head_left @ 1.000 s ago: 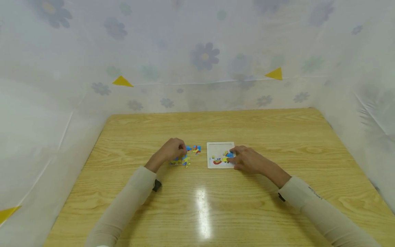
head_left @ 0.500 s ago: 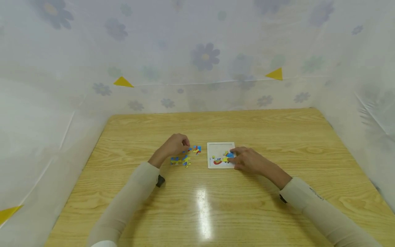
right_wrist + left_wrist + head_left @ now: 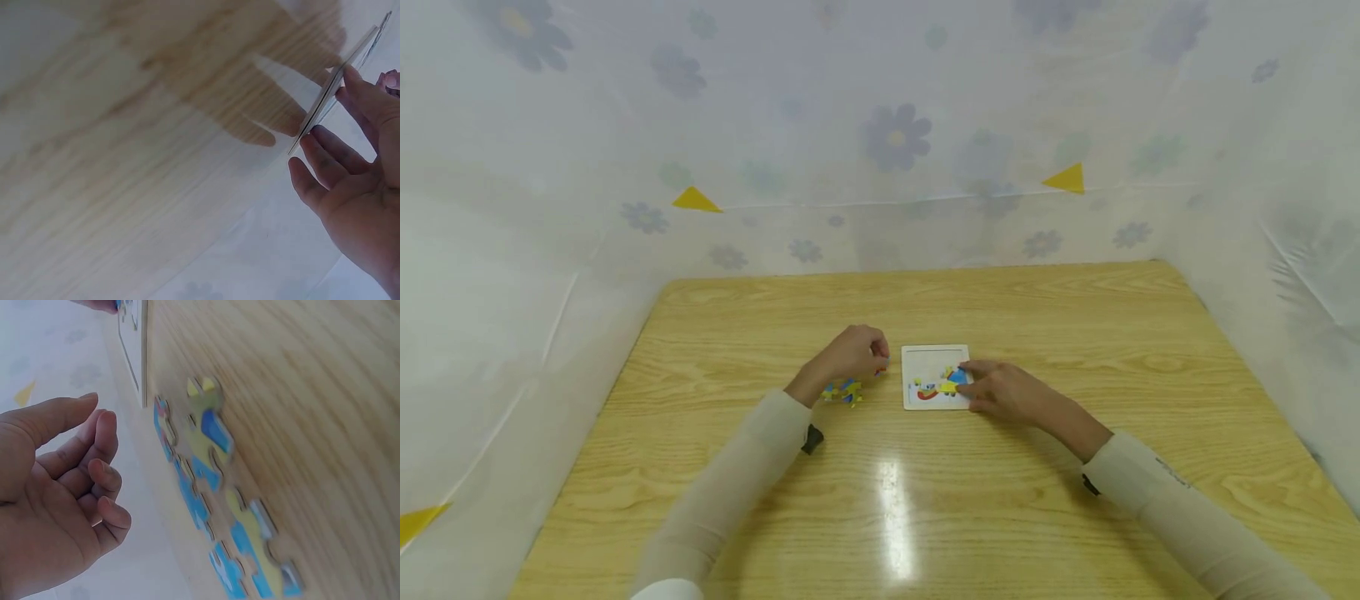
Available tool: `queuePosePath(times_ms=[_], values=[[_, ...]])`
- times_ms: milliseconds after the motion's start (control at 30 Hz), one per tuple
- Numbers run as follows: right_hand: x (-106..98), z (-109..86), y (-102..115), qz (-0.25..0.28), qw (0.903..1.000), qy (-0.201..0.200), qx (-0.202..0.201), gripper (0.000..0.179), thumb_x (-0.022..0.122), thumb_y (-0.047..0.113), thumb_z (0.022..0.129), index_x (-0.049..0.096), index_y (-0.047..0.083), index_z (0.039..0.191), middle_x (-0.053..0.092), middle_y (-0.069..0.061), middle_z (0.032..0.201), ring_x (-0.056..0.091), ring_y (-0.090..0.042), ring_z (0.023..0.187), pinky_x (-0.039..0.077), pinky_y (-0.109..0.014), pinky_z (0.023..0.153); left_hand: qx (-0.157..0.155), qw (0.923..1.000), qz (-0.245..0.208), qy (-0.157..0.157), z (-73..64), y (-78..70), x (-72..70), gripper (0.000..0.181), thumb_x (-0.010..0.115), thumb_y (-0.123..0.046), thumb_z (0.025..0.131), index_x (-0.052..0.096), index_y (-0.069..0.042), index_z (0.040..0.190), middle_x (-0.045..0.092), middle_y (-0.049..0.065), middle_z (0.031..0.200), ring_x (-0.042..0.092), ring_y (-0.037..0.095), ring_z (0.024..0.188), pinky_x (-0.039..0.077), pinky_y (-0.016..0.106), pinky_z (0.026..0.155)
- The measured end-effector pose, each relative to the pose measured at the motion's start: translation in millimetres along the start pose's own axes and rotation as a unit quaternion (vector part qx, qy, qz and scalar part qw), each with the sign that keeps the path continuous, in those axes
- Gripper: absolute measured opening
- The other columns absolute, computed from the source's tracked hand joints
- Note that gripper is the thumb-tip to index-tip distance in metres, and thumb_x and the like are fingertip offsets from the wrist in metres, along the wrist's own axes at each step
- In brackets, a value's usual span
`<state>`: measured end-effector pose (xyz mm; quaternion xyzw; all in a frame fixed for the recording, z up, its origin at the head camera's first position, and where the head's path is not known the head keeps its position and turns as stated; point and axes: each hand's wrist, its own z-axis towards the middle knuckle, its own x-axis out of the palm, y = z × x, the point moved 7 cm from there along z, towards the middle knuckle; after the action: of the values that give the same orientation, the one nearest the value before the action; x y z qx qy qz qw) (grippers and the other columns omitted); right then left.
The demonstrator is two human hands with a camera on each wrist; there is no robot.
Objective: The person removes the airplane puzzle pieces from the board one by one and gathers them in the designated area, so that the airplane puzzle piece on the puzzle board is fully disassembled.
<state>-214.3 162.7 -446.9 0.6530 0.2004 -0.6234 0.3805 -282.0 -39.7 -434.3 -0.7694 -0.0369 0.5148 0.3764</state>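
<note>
My left hand [image 3: 859, 354] is over the loose jigsaw pieces, its fingertips covering most of a red and blue piece [image 3: 882, 369] in the head view. In the left wrist view the left hand [image 3: 69, 481] shows loosely bent fingers, thumb near the forefinger, nothing between them. Beside it lie a yellow piece with a blue patch [image 3: 206, 431] and several blue and yellow ones [image 3: 256, 544]. My right hand [image 3: 1011, 392] rests on the right side of a white puzzle board [image 3: 925, 360], thumb and forefinger by its blue piece [image 3: 957, 378]. Its fingertips meet the board's edge [image 3: 322, 100].
A yellow piece [image 3: 947, 388] and a red one [image 3: 927, 394] lie inside the board's lower part. The wooden table [image 3: 1037, 308] runs back to a flower-printed white curtain [image 3: 850, 237] with yellow triangles [image 3: 697, 200].
My left hand has moved right across the loose pieces to the one nearest the board, uncovering yellow and blue pieces behind it. The right hand stays at the board.
</note>
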Motion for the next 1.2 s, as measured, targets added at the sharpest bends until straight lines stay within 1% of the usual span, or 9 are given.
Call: queuePosePath(times_ms=[133,233,400,467,600,800,933,1033,1200], values=[[-0.8,-1.3,-1.4,0.002,0.9999,0.010,0.009,0.035,0.069,0.020,0.086,0.067,0.004,0.117,0.053,-0.026,0.132,0.055,-0.039,0.118,0.050,-0.047,0.091,0.006,0.9999,-0.013,0.008,5.9,-8.9,4.6,0.007,0.061,-0.013,0.091,0.064,-0.007,0.092,0.065,0.005,0.088,0.059,0.017,0.066,0.047,0.025,0.064],[-4.1,-2.7,-2.2,-0.008,0.9999,0.009,0.006,0.035,0.070,0.018,0.085,0.067,0.003,0.116,0.053,-0.028,0.130,0.054,-0.041,0.118,0.048,-0.049,0.092,-0.003,0.9997,-0.019,0.015,12.2,-14.2,9.0,0.008,0.063,-0.015,0.090,0.063,-0.007,0.093,0.064,0.005,0.090,0.059,0.017,0.070,0.048,0.025,0.064],[-8.7,-3.1,-3.4,-0.015,0.9998,-0.009,-0.010,0.034,0.073,0.018,0.083,0.069,0.004,0.114,0.056,-0.028,0.125,0.055,-0.041,0.115,0.048,-0.051,0.092,-0.012,0.9997,-0.006,0.019,22.8,-21.7,16.6,0.013,0.067,-0.019,0.088,0.063,-0.008,0.094,0.063,0.003,0.090,0.057,0.015,0.079,0.047,0.026,0.069],[-8.7,-2.9,-3.6,-0.013,0.9998,-0.011,-0.013,0.034,0.073,0.018,0.082,0.069,0.004,0.114,0.057,-0.028,0.125,0.056,-0.041,0.114,0.048,-0.051,0.092,-0.008,0.9998,-0.001,0.021,24.8,-25.6,18.7,0.014,0.069,-0.019,0.087,0.063,-0.008,0.094,0.064,0.004,0.090,0.057,0.015,0.079,0.047,0.026,0.071],[-8.7,-2.8,-3.8,-0.012,0.9997,-0.010,-0.016,0.035,0.073,0.019,0.082,0.069,0.004,0.113,0.057,-0.028,0.125,0.056,-0.042,0.114,0.047,-0.052,0.092,-0.010,0.9996,-0.002,0.026,27.3,-32.9,22.0,0.016,0.070,-0.020,0.086,0.063,-0.008,0.094,0.064,0.004,0.091,0.058,0.015,0.080,0.048,0.027,0.072],[-6.2,-2.3,-4.7,-0.019,0.9996,-0.006,-0.020,0.035,0.073,0.021,0.082,0.070,0.005,0.113,0.057,-0.028,0.125,0.056,-0.041,0.113,0.048,-0.051,0.092,-0.018,0.9993,0.016,0.029,34.7,-39.2,29.6,0.021,0.073,-0.022,0.084,0.064,-0.007,0.096,0.063,0.003,0.088,0.056,0.014,0.077,0.046,0.025,0.068],[-5.4,-1.0,-2.4,-0.043,0.9982,-0.009,-0.041,0.033,0.073,0.022,0.082,0.071,0.006,0.111,0.059,-0.027,0.122,0.057,-0.039,0.112,0.049,-0.050,0.091,-0.028,0.9987,0.024,0.034,38.6,-40.0,36.2,0.023,0.073,-0.024,0.083,0.065,-0.007,0.097,0.061,0.001,0.086,0.054,0.013,0.075,0.045,0.024,0.066],[-6.1,-0.6,0.1,-0.058,0.9965,-0.015,-0.059,0.032,0.073,0.023,0.082,0.072,0.006,0.109,0.061,-0.026,0.119,0.058,-0.039,0.110,0.049,-0.050,0.090,-0.029,0.9984,0.028,0.040,40.2,-41.3,40.2,0.024,0.074,-0.023,0.083,0.065,-0.007,0.099,0.061,0.001,0.086,0.054,0.013,0.075,0.045,0.023,0.066],[-7.0,-1.1,2.3,-0.078,0.9937,-0.022,-0.078,0.031,0.074,0.024,0.080,0.073,0.007,0.106,0.063,-0.025,0.116,0.058,-0.038,0.109,0.050,-0.050,0.088,-0.015,0.9984,0.021,0.051,42.0,-46.2,45.5,0.027,0.075,-0.020,0.081,0.064,-0.004,0.100,0.061,0.003,0.087,0.054,0.013,0.075,0.046,0.023,0.066]])
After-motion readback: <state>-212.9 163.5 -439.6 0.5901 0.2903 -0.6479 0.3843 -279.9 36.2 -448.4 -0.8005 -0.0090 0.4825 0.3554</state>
